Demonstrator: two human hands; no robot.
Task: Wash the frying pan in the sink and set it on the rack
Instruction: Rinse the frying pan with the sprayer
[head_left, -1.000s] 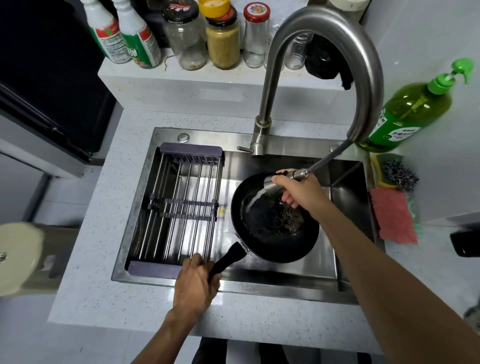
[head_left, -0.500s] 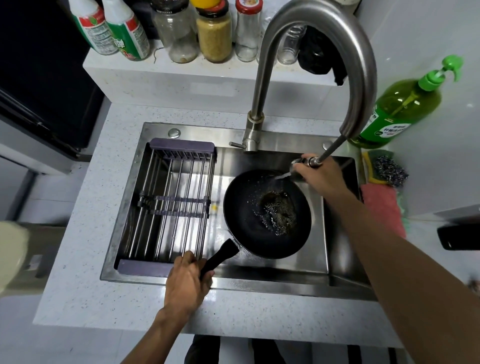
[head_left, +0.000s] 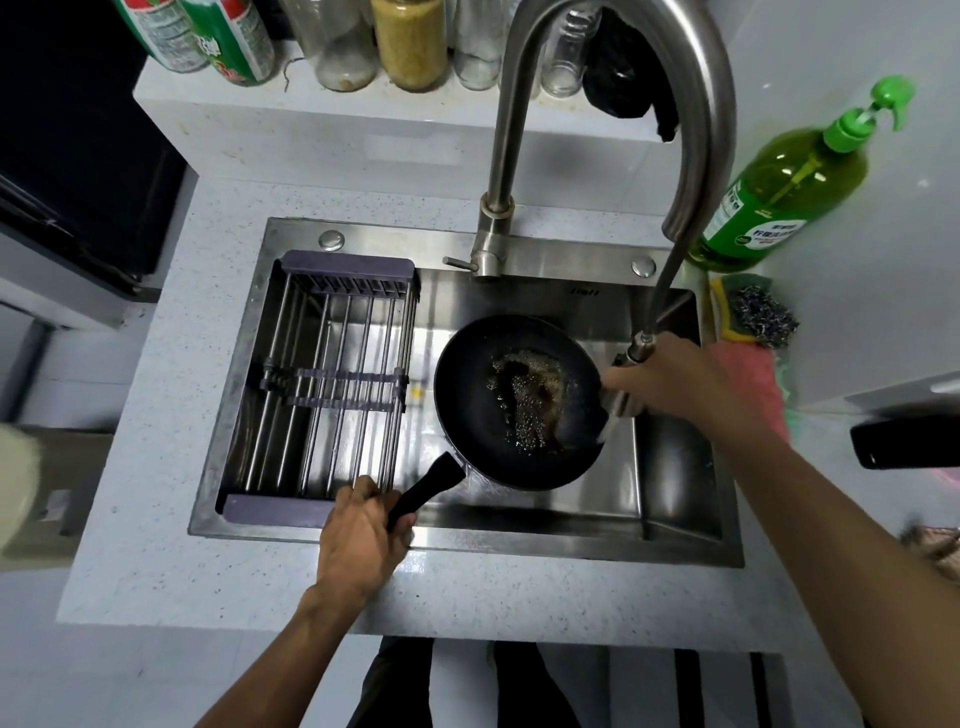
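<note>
A black frying pan with bubbly brown residue in its middle sits in the steel sink. My left hand grips the pan's black handle at the sink's front edge. My right hand holds the pull-out spray head of the faucet at the pan's right rim, and water sprays down onto that rim. The wire drying rack with purple ends spans the left half of the sink, and nothing lies on it.
A green dish-soap pump bottle stands right of the sink, with a steel scourer on a sponge and a pink cloth below it. Jars and spray bottles line the back ledge. A dark object lies far right.
My right hand has drawn the spray head from over the pan's middle out to its right rim. The pan and my left hand kept their place in the sink.
</note>
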